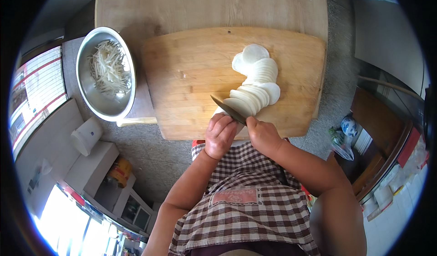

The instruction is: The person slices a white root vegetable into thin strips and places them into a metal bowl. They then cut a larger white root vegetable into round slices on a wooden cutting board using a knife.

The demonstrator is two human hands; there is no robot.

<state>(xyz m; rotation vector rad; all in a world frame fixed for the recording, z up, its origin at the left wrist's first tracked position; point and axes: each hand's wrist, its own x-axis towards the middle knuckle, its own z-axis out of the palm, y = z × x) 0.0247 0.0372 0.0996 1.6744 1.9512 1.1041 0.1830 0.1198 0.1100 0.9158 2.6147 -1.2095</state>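
A kitchen knife (228, 110) is gripped by its handle in my right hand (265, 135), its dark blade pointing up and to the left over the near slices. Close beside the blade, my left hand (220, 135) rests its fingers on a white vegetable, probably radish, mostly hidden under them. From there, overlapping thin round white slices (251, 95) run away from me in a curved row. A few larger rounds (255, 53) lie at the far end. All of this is on a wooden cutting board (191, 71), near its front edge.
A steel bowl (85, 85) holding white vegetable shreds (108, 66) stands left of the board. The board lies on a wooden table (211, 3). At the left are a white bin (87, 136) and a low cabinet (92, 167); a blue-and-white jar (349, 125) is at the right.
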